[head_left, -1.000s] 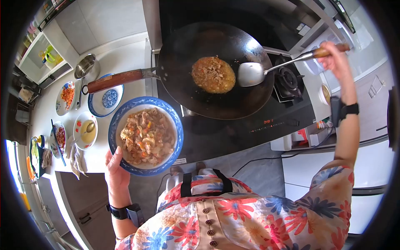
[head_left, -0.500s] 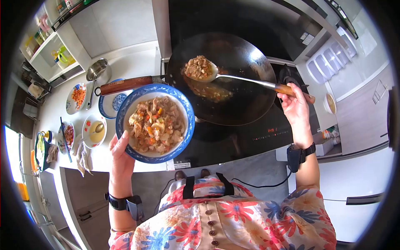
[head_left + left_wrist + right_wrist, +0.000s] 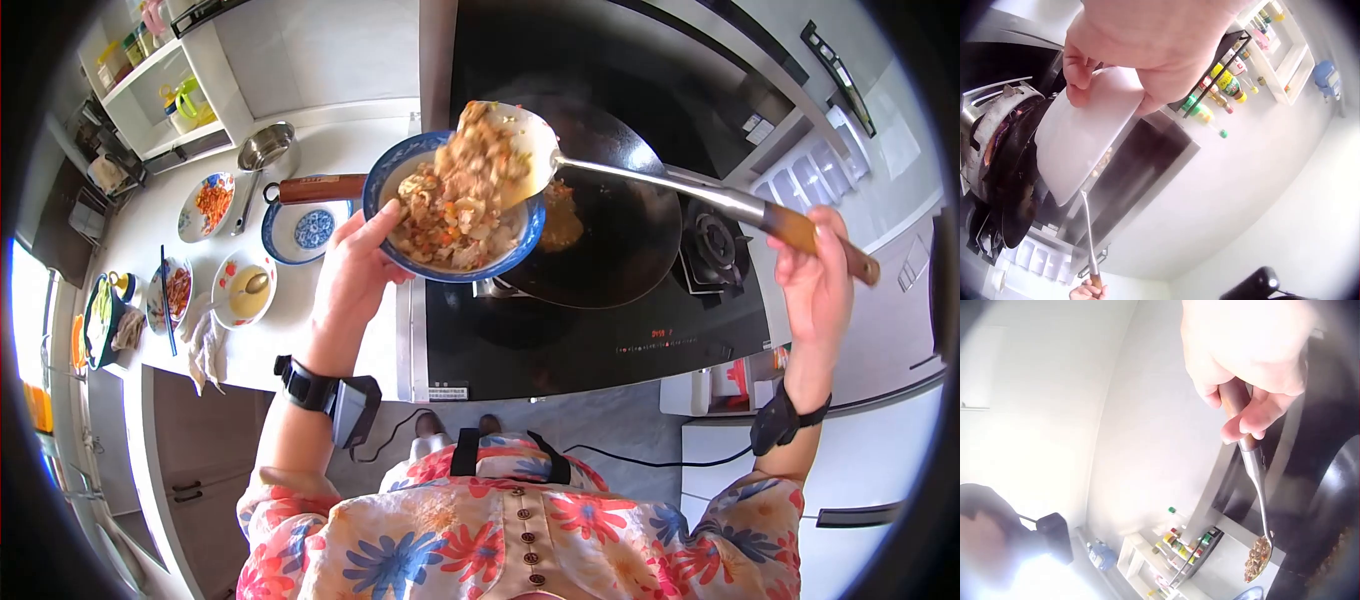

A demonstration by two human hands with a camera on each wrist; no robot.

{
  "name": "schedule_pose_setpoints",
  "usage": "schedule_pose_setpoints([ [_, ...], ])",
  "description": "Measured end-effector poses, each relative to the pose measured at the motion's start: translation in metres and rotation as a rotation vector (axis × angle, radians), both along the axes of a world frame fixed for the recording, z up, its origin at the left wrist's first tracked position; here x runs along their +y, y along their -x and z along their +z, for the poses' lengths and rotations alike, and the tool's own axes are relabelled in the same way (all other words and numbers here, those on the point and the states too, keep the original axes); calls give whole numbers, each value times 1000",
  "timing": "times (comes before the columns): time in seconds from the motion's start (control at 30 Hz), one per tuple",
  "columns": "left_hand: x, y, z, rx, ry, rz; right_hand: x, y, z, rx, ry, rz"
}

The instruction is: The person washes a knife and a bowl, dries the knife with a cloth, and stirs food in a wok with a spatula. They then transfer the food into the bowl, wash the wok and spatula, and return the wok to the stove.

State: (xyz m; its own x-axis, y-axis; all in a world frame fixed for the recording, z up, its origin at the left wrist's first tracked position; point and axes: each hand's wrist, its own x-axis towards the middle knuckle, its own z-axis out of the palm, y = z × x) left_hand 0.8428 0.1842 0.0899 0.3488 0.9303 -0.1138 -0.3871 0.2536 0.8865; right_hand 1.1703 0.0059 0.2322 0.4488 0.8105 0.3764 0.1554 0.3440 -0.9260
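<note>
My left hand (image 3: 352,270) grips the rim of a blue-and-white bowl (image 3: 375,180) of cooked meat and vegetables, held over the wok's left edge. In the left wrist view the fingers of the left hand (image 3: 1141,50) hold the white underside of the bowl (image 3: 1085,134). My right hand (image 3: 818,280) holds the wooden handle of a metal spatula (image 3: 640,178), its head heaped with food above the bowl. In the right wrist view the fingers of the right hand (image 3: 1254,369) curl round the handle (image 3: 1234,397). Some food and sauce (image 3: 560,222) lies in the wok (image 3: 620,260).
Left on the counter (image 3: 300,345) stand an empty blue-patterned plate (image 3: 290,240), a metal pot (image 3: 268,150), a bowl of yellow liquid with a spoon (image 3: 240,312), and a plate of chopped orange food (image 3: 212,205). The wok's handle (image 3: 320,190) points left. A second burner (image 3: 715,250) is at right.
The spatula has scooped food from the wok and moved up and left over the bowl. My left hand has brought the bowl up and right, over the wok's edge.
</note>
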Motion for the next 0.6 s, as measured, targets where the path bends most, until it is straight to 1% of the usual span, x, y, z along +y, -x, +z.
schedule_pose_setpoints([
  [0.03, 1, -2, -1, -8, -7, -22, -8, -2, 0, -139, -21, 62],
  [0.07, 2, -3, -2, -10, -4, -17, -14, 1, 1, -142, -19, 66],
  [0.13, 2, -5, -3, 18, -16, -17, -24, 6, 6, -460, -149, 198],
  [0.17, 3, -5, -5, 7, -22, -22, -30, 6, 7, -491, -147, 221],
  [0.27, 4, -6, -8, -24, -37, -51, -39, 4, 1, -481, -183, 207],
  [0.3, 4, -6, -8, -26, -35, -49, -42, 5, -2, -458, -201, 144],
  [0.47, 1, -12, -9, -52, -31, -44, -47, 3, -13, -406, -174, 164],
  [0.57, -1, -16, -9, -81, -11, -28, -51, -6, -15, -412, -187, 139],
  [0.6, -3, -16, -8, -85, -13, -29, -52, -8, -19, -365, -198, 118],
])
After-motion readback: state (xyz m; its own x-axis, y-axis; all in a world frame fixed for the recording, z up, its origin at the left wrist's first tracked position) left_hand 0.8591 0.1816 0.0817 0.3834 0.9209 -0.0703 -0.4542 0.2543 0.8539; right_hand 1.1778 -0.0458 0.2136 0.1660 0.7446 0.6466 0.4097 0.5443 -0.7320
